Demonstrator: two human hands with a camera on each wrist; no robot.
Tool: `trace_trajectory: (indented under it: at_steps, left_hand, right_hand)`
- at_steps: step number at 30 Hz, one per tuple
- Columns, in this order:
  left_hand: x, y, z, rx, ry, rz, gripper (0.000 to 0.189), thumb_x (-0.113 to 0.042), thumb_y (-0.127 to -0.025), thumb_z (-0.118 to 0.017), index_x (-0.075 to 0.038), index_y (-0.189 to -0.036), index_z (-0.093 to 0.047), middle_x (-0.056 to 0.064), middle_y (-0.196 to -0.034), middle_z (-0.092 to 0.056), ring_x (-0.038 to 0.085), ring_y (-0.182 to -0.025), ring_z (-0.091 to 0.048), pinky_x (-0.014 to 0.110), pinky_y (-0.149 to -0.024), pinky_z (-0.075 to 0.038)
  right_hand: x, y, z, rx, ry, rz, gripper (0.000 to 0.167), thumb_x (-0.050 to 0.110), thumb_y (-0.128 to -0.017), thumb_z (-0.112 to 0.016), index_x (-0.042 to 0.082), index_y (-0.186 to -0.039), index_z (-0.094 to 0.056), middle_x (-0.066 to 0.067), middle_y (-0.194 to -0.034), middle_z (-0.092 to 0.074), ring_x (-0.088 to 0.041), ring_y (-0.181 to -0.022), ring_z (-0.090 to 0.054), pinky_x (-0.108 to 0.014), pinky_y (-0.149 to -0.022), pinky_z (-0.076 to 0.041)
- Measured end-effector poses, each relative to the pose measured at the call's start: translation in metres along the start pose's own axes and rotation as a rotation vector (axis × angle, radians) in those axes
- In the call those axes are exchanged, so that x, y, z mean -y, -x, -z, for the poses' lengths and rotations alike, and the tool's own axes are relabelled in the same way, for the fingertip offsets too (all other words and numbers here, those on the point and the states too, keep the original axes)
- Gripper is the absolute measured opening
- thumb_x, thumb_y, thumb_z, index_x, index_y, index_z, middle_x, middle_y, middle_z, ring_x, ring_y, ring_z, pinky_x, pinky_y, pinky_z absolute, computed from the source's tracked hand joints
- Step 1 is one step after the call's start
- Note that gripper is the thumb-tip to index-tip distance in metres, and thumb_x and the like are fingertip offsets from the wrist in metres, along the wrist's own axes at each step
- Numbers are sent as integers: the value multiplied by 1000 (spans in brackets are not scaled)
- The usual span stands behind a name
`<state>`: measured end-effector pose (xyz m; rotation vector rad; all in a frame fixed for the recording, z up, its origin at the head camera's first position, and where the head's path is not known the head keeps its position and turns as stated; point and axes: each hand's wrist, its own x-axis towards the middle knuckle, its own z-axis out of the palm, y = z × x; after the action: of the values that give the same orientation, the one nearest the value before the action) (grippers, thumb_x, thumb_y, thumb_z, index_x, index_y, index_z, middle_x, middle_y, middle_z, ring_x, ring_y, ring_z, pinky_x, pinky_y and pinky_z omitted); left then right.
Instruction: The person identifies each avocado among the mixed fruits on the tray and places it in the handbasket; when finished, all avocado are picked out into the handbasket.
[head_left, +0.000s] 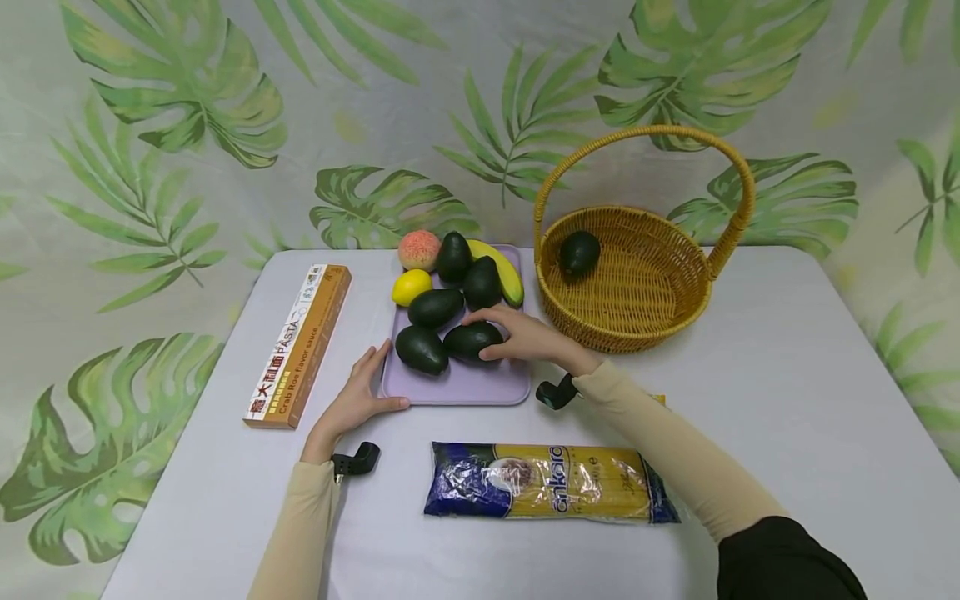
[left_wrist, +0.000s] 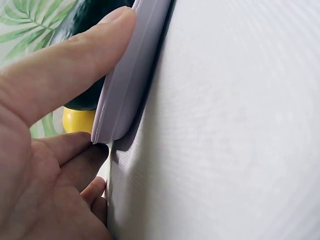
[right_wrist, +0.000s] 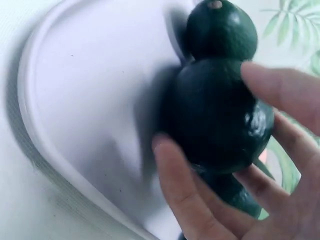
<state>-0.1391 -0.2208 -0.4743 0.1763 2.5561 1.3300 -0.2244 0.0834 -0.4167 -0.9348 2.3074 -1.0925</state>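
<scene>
Several dark green avocados, among them a front left avocado (head_left: 422, 350), lie on a lilac tray (head_left: 465, 390). My right hand (head_left: 525, 335) has its fingers and thumb curled around the front right avocado (head_left: 472, 342); the right wrist view shows this avocado (right_wrist: 215, 117) between the fingertips, beside another one. My left hand (head_left: 360, 398) is spread at the tray's near left corner, its thumb along the front edge and its fingers by the left side. In the left wrist view its thumb (left_wrist: 95, 47) touches the tray rim (left_wrist: 130, 80).
A peach (head_left: 419, 250), a lemon (head_left: 412, 287) and a banana (head_left: 504, 271) share the tray. To the right stands a wicker basket (head_left: 637, 308) with a tall handle and one avocado (head_left: 580, 253) inside. A pasta box (head_left: 298, 346) lies left; a spaghetti packet (head_left: 551, 482) lies in front.
</scene>
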Motion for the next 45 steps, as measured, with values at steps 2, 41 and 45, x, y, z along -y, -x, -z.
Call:
trace_trajectory:
  at_steps: [2, 41, 45]
  left_hand:
    - [0, 0, 0, 0, 0, 3, 104, -27, -77, -80, -9, -154, -14, 24, -156, 1, 41, -142, 0, 63, -108, -8]
    - [2, -1, 0, -1, 15, -5, 104, -27, -76, -81, -10, -154, -14, 25, -156, 2, 41, -142, 1, 63, -108, -7]
    - [2, -1, -1, 1, 23, -2, 104, -27, -76, -81, -11, -154, -14, 25, -156, 2, 41, -142, 1, 63, -108, -7]
  right_hand:
    - [0, 0, -2, -34, 24, 16, 51, 12, -87, -70, 13, -134, -53, -17, -133, -45, -28, -105, -49, -41, -89, -43]
    - [-68, 111, 168, -414, -237, -301, 64, 32, -98, -54, 18, -152, -23, -14, -155, -14, -19, -103, -55, -28, -83, -49]
    - [-75, 108, 173, -386, -251, -323, 63, 28, -100, -50, 15, -153, -19, -16, -155, -9, -16, -102, -52, -25, -80, -48]
